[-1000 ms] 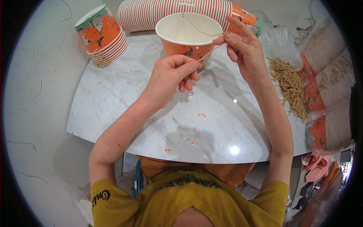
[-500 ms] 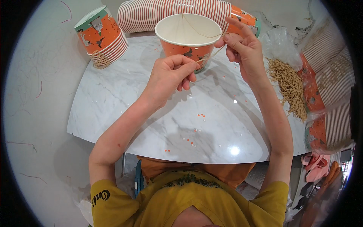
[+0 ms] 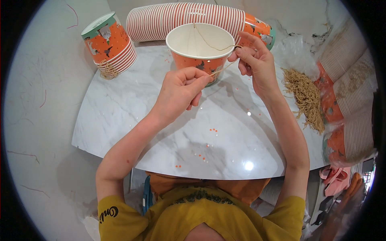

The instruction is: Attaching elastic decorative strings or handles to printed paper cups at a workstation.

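An orange paper bucket (image 3: 187, 61) with a white inside stands upright at the far middle of the table. A tan cord (image 3: 207, 43) runs from the far side of its rim across the opening to the right side. My left hand (image 3: 181, 90) pinches an end of the cord in front of the bucket. At the bucket's right rim, my right hand (image 3: 257, 62) holds the cord between thumb and index finger, its other fingers partly raised. The cord stretches between the two hands. Whether it passes through a hole in the rim is hard to make out.
Behind lies a long nested row of paper buckets (image 3: 185, 22). An upside-down bucket stack (image 3: 108, 40) with cord loops stands at left. A heap of tan cords (image 3: 303, 98) lies at right, beside plastic-wrapped buckets (image 3: 354, 92). Orange and white paper dots (image 3: 213, 130) dot the marble-patterned table (image 3: 108, 124).
The whole scene sits slightly lower in the picture. Both hands keep their pinch on the cord, with only small shifts of the fingers.
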A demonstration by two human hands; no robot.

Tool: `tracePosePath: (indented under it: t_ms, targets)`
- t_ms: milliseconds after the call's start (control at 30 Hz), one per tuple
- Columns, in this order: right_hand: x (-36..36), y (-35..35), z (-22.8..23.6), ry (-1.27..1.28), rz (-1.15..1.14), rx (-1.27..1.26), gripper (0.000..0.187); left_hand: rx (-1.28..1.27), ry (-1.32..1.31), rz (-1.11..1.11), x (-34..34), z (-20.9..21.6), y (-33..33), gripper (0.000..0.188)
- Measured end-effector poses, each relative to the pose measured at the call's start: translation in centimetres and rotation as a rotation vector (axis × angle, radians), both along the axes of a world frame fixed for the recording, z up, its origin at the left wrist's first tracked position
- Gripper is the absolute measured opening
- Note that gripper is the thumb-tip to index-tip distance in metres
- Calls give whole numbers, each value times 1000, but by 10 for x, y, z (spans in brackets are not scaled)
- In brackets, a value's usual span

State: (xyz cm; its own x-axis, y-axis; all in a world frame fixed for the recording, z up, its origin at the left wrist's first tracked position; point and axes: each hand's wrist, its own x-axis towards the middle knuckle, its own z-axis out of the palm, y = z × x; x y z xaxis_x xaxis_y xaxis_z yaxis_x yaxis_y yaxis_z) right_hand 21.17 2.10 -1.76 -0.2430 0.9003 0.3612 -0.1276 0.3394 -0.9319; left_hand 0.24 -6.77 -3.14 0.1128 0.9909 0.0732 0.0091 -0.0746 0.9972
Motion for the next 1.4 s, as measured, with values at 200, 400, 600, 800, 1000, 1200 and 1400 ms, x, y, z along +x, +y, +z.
tracePosePath:
  t_ms: [200,400,600,800,1000,1200,1400]
  targets:
    - [0,0,1,6,-13,5,43,18,-20,21,-1,-1,3,18]
    - [-1,1,0,17,-17,3,44,19,-18,16,-2,-2,4,18]
    - [-1,0,1,7,-16,-1,43,22,-21,20,-1,-3,5,18]
    - [0,1,0,17,-19,1,43,34,-17,26,-1,-3,5,18]
    - [-1,2,-3,0,-47,19,45,24,-27,20,-1,-3,4,18]
    - [-1,2,-2,-33,-39,28,43,38,-27,15,-1,-5,5,18]
    - [-3,0,0,-66,-46,29,41,38,-15,16,-2,-7,6,17]
